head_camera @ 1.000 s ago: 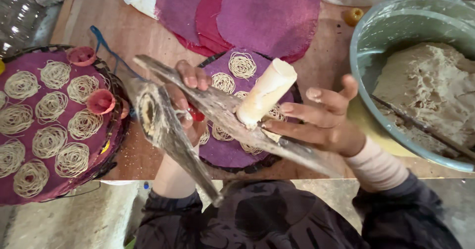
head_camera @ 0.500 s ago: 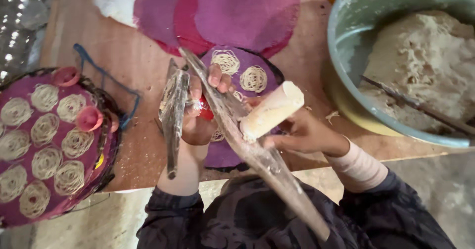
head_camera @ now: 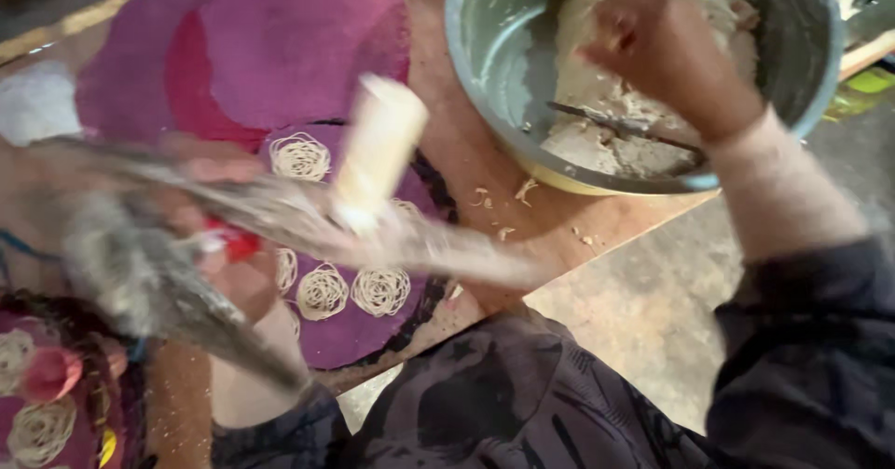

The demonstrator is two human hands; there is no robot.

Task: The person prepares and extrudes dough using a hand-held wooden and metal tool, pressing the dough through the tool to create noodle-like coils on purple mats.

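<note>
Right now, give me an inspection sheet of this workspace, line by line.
Surface: wooden table, dough crumbs scattered near its edge.
Job's things: blurred wooden press with a pale cylinder; grey-green bowl of dough with a utensil lying in it.
Clutter: purple round mats; noodle coils on the mat under the press; pink cups on the left tray.
Grippers: left hand holds the press; right hand is inside the bowl, on the dough.
Cables: nothing seen.
Surroundings: concrete floor below the table.
</note>
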